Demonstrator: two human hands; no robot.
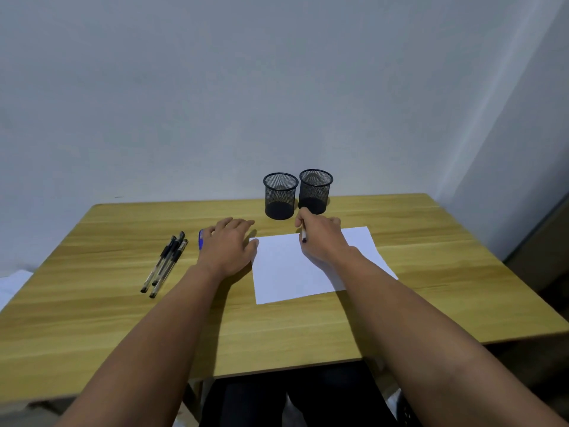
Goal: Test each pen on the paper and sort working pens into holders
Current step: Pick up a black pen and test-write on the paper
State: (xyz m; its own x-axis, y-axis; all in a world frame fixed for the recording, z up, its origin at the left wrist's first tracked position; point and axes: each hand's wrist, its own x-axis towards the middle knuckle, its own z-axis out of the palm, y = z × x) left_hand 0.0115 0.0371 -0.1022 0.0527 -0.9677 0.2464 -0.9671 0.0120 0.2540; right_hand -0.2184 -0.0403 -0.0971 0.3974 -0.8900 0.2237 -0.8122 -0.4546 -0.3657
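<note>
A white sheet of paper (289, 272) lies on the wooden table (431, 272). My right hand (323, 238) grips a pen (304, 234) over the paper's far edge, its dark end pointing toward me. My left hand (229, 245) rests flat on the table, fingers straight, just left of the paper, partly covering a blue pen (201, 238). Three black-capped clear pens (164, 263) lie together further left. Two black mesh holders stand side by side at the back, the left holder (280, 195) and the right holder (315, 191); both look empty.
A grey wall rises right behind the table's far edge. Something white (12, 288) shows past the table's left edge. My legs are under the near edge. Bare tabletop stretches to the right of the paper and along the front.
</note>
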